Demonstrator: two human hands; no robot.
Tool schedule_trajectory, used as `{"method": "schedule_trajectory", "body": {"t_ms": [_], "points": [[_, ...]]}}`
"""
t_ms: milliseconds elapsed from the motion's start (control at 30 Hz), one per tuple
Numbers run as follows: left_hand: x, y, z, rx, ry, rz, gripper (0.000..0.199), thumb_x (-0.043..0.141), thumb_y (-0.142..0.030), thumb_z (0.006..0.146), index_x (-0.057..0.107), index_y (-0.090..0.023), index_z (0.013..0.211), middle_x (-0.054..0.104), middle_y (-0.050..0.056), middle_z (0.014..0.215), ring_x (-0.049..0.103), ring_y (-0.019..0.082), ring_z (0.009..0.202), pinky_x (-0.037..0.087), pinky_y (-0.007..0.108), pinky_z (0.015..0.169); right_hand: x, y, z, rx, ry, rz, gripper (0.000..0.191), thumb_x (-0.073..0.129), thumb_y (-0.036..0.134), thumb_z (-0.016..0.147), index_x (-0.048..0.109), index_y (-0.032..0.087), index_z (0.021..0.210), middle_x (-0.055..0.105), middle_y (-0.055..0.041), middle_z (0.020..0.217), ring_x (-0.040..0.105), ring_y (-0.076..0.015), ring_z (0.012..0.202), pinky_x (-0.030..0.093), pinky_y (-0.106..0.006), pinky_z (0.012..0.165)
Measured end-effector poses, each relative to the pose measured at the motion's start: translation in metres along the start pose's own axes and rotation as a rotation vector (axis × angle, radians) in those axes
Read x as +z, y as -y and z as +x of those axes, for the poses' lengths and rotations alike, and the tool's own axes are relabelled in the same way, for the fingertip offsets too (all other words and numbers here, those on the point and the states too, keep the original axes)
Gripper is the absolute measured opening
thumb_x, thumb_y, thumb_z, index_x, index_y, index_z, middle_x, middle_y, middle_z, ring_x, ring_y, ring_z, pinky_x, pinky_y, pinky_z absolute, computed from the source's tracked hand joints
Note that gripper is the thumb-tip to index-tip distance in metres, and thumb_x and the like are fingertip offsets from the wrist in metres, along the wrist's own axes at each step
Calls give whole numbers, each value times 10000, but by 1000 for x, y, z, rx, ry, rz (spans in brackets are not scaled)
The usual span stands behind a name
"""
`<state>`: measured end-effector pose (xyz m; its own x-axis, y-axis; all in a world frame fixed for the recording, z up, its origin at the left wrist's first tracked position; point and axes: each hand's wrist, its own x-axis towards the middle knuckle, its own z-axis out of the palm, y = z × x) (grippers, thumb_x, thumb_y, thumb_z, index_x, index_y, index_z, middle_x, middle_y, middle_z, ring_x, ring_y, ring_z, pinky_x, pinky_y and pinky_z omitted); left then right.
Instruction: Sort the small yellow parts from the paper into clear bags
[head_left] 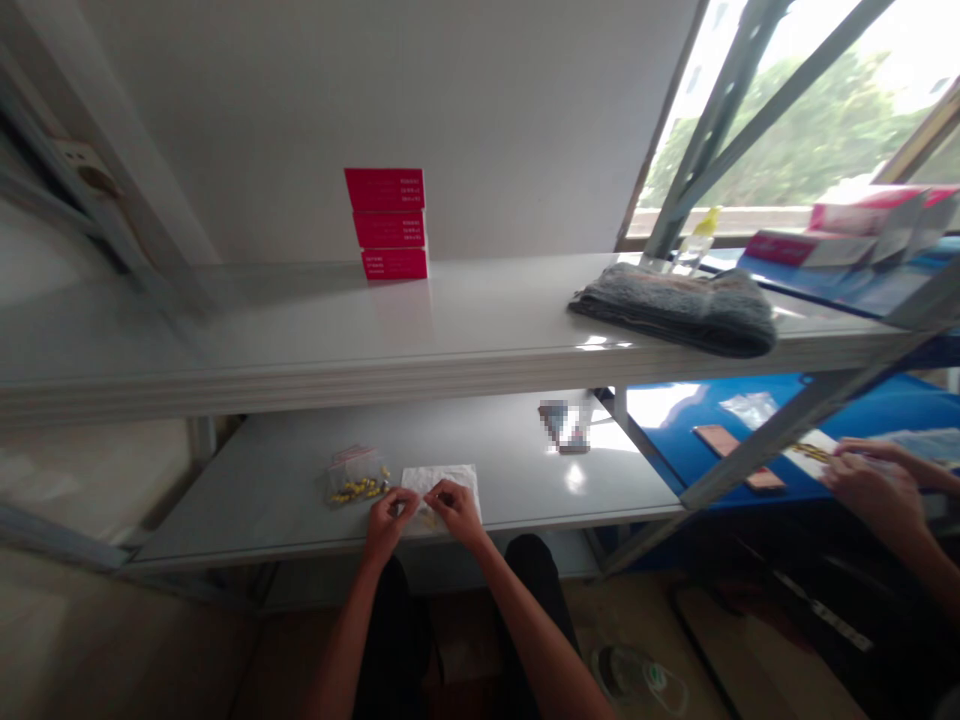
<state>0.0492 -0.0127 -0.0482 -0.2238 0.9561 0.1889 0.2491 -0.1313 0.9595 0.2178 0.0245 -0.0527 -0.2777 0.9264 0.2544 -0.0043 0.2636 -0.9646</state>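
On the lower shelf (247, 510) of a grey metal rack, a white paper sheet (450, 482) is laid near the shelf's front edge, and a small yellowish piece (427, 518) is seen on it. Above the sheet, the left hand (390, 525) and the right hand (457, 512) are held close together, almost touching. The fingers of both hands are curled and drawn in, with the fingertips pressed toward the paper, but whether anything is pinched between them cannot be told. Just beside the left hand, a clear plastic bag (356, 477) holding small yellow parts is laid on the shelf, touching or nearly touching the sheet's left edge. Farther back, a pixelated object (562, 425) is placed on the same shelf.

To the right, a blue surface (675, 440) is occupied by copper-coloured boards (739, 455), and a co-worker's hands (874, 482) are held at a white card (810, 452) bearing yellow parts. On the upper shelf (300, 335), three red boxes (386, 222) are stacked upright against the wall, and a folded grey cloth (671, 310) is laid near a window (787, 120).
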Motion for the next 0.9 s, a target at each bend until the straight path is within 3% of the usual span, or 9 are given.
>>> {"method": "schedule_trajectory", "body": {"t_ms": [233,500,667,900], "points": [[-1,-2,0,66,16,34,300,712,-472,784,707,-182,707,681,35,744,625,207,772,482,303,763,-1,3,-2,-33,48,-3,280,688,404,828,662,172,673,535,20,601,424,-109,553,329,-235,545],[-3,2,1,8,102,28,344,708,-519,771,737,-176,778,681,48,782,620,207,784,488,282,731,0,6,-1,-76,33,-111,237,642,341,840,677,175,675,559,10,610,449,-123,577,332,-242,553],[-2,1,1,43,73,65,325,715,-509,772,736,-187,730,672,30,733,613,200,745,484,281,717,0,9,-1,-89,29,-125,235,632,313,831,652,179,638,553,5,607,456,-130,585,333,-245,555],[-2,0,0,-19,151,-15,340,642,-492,854,800,-192,880,756,65,879,672,251,911,494,327,844,2,7,-2,-54,-68,-119,325,594,397,877,627,172,646,467,24,572,392,-115,551,281,-243,533]]}}
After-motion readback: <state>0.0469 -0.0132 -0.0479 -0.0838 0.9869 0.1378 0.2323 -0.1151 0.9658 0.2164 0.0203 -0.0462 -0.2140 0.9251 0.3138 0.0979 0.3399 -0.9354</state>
